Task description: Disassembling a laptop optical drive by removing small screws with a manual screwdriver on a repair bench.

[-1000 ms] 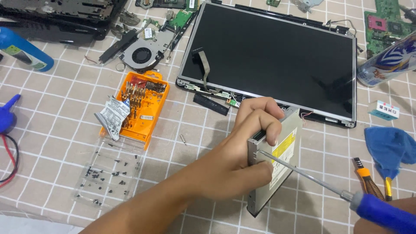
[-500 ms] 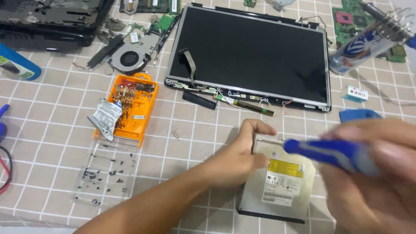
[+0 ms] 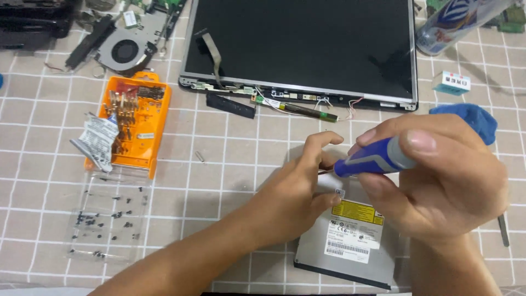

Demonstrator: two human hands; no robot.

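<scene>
A grey optical drive (image 3: pixel 350 241) with a yellow and white label lies flat on the checked tablecloth near the front edge. My left hand (image 3: pixel 298 189) rests on its far left corner, fingers curled over the edge. My right hand (image 3: pixel 444 175) grips a blue-handled screwdriver (image 3: pixel 372 159), whose tip points left toward the drive's far edge and is hidden behind my left fingers.
A laptop screen panel (image 3: pixel 301 44) lies at the back. An orange bit case (image 3: pixel 137 120) and a clear lid with several tiny screws (image 3: pixel 107 216) sit at the left. A cooling fan (image 3: pixel 126 52), a blue cloth (image 3: pixel 471 118) and a can (image 3: pixel 455 22) lie around.
The drive, held up on its edge a second ago, now lies flat. My right hand has come in over it with the screwdriver, and the view has moved closer.
</scene>
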